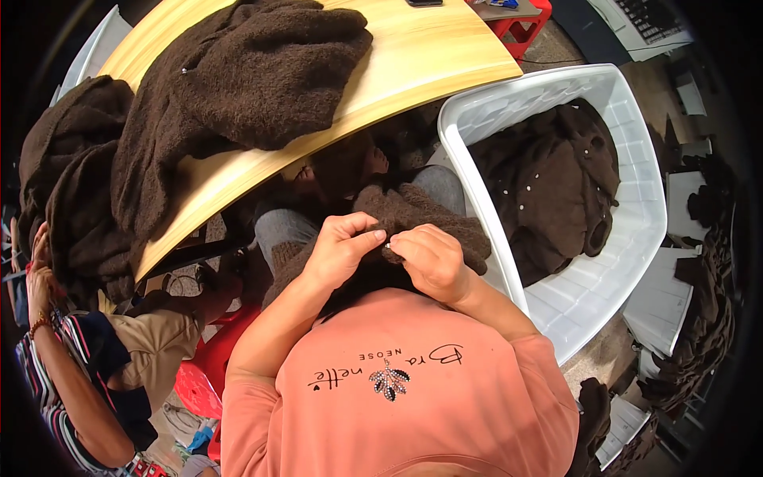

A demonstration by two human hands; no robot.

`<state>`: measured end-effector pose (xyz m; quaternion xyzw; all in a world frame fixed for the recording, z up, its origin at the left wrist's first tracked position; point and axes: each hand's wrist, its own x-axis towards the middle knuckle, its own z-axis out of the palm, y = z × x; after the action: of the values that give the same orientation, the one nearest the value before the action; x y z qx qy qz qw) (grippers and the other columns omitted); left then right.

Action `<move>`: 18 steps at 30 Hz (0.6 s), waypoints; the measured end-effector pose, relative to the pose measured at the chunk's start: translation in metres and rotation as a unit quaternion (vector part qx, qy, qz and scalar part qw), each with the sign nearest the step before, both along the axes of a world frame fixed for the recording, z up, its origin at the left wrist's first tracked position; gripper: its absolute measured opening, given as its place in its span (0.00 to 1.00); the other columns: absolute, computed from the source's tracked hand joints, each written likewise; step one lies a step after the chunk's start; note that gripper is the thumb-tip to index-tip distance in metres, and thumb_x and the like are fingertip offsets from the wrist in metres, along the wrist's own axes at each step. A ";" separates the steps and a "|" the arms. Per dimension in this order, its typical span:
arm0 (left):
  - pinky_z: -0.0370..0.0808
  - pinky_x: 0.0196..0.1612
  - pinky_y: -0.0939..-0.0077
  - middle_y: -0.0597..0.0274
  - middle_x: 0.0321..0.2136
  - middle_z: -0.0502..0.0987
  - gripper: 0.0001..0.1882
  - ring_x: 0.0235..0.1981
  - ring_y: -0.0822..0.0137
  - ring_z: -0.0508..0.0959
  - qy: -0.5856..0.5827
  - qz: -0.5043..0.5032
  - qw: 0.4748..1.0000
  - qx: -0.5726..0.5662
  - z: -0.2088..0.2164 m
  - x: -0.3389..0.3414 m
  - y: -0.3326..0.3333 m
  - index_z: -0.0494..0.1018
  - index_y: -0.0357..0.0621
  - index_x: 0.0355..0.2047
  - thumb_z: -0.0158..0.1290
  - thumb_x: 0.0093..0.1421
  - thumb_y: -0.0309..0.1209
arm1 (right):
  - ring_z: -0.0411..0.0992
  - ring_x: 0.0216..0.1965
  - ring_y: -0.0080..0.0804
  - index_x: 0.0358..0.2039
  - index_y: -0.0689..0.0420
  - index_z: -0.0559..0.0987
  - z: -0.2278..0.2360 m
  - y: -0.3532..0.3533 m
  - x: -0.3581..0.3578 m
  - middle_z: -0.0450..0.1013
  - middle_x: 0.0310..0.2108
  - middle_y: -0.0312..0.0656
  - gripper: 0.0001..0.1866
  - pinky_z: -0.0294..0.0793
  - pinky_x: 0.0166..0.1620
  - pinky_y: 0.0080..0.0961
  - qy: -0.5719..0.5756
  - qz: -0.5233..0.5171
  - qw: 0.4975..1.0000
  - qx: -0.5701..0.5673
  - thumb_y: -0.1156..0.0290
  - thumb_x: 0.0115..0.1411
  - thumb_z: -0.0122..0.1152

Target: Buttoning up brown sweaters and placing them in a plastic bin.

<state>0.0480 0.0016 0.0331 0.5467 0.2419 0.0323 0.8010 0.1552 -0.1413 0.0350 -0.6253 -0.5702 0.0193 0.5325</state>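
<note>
Brown fuzzy garment (413,219) sits on the person's lap, bunched between both hands, just below the surface edge. Left hand (340,250) pinches the fabric edge with thumb and fingers closed on it; right hand (429,258) does the same right beside it, fingertips of both nearly touching. Something small at the pinch point, too small to identify. White plastic basket (636,151) just to the right, holding more brown garments (556,175) with small light studs. Wooden surface (429,60) ahead carries a pile of brown garments (246,79). Another person's hand (36,282) at the far left.
</note>
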 end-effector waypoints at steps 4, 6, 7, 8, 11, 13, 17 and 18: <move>0.61 0.23 0.87 0.76 0.18 0.70 0.05 0.21 0.84 0.64 -0.002 -0.026 0.999 0.026 -0.010 -0.002 -0.002 0.74 0.35 0.24 0.51 0.55 0.23 | 0.67 0.23 0.34 0.28 0.62 0.74 -0.005 0.002 0.003 0.68 0.26 0.41 0.10 0.66 0.25 0.26 -0.130 0.005 0.991 0.018 0.82 0.40 0.57; 0.62 0.23 0.87 0.75 0.18 0.70 0.04 0.21 0.84 0.64 0.006 -0.025 0.999 0.034 -0.010 -0.001 -0.001 0.74 0.35 0.25 0.52 0.55 0.23 | 0.66 0.23 0.33 0.27 0.62 0.74 -0.009 0.002 0.003 0.68 0.26 0.40 0.09 0.65 0.25 0.25 -0.149 0.003 0.989 0.018 0.80 0.41 0.58; 0.62 0.23 0.87 0.75 0.18 0.70 0.04 0.21 0.84 0.64 0.006 -0.025 0.999 0.034 -0.011 -0.002 -0.001 0.74 0.35 0.25 0.52 0.55 0.23 | 0.66 0.24 0.33 0.27 0.61 0.74 -0.010 0.001 0.002 0.68 0.26 0.40 0.09 0.66 0.25 0.25 -0.146 0.003 0.989 0.009 0.80 0.41 0.58; 0.63 0.23 0.87 0.75 0.18 0.71 0.03 0.21 0.84 0.65 -0.001 -0.019 0.999 0.043 -0.015 -0.003 -0.002 0.75 0.35 0.25 0.53 0.54 0.23 | 0.66 0.24 0.33 0.26 0.61 0.73 -0.011 0.001 0.001 0.68 0.27 0.40 0.09 0.66 0.25 0.26 -0.144 0.004 0.990 0.000 0.80 0.40 0.58; 0.65 0.24 0.87 0.74 0.20 0.72 0.02 0.22 0.84 0.66 0.004 0.011 0.999 0.046 -0.010 -0.005 -0.005 0.75 0.35 0.26 0.55 0.52 0.21 | 0.68 0.24 0.36 0.26 0.62 0.74 -0.013 0.006 0.001 0.69 0.27 0.43 0.12 0.69 0.27 0.26 -0.071 -0.020 0.997 -0.017 0.87 0.37 0.56; 0.66 0.25 0.87 0.74 0.21 0.73 0.02 0.23 0.84 0.67 0.015 0.035 0.998 0.041 -0.009 -0.006 -0.006 0.75 0.34 0.27 0.56 0.51 0.20 | 0.69 0.25 0.37 0.26 0.62 0.73 -0.015 0.009 0.001 0.69 0.28 0.44 0.13 0.70 0.28 0.26 0.013 -0.002 1.000 -0.028 0.88 0.36 0.54; 0.68 0.26 0.86 0.69 0.22 0.75 0.04 0.24 0.81 0.70 -0.012 0.027 0.985 0.172 -0.010 -0.012 -0.006 0.75 0.35 0.27 0.57 0.49 0.19 | 0.70 0.27 0.39 0.27 0.61 0.72 -0.023 0.011 0.006 0.70 0.28 0.44 0.15 0.70 0.29 0.25 0.118 0.063 0.989 -0.066 0.89 0.36 0.50; 0.68 0.27 0.86 0.69 0.22 0.75 0.04 0.25 0.81 0.71 -0.015 0.009 0.970 0.244 -0.009 -0.013 -0.006 0.75 0.36 0.28 0.56 0.50 0.18 | 0.70 0.27 0.38 0.28 0.61 0.72 -0.023 0.010 0.008 0.70 0.28 0.42 0.15 0.70 0.29 0.25 0.126 0.084 0.985 -0.086 0.89 0.36 0.50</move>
<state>0.0348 -0.0039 0.0241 0.7230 0.2195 0.1057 0.6464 0.1630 -0.1317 0.0121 -0.6115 -0.5452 0.1916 0.5405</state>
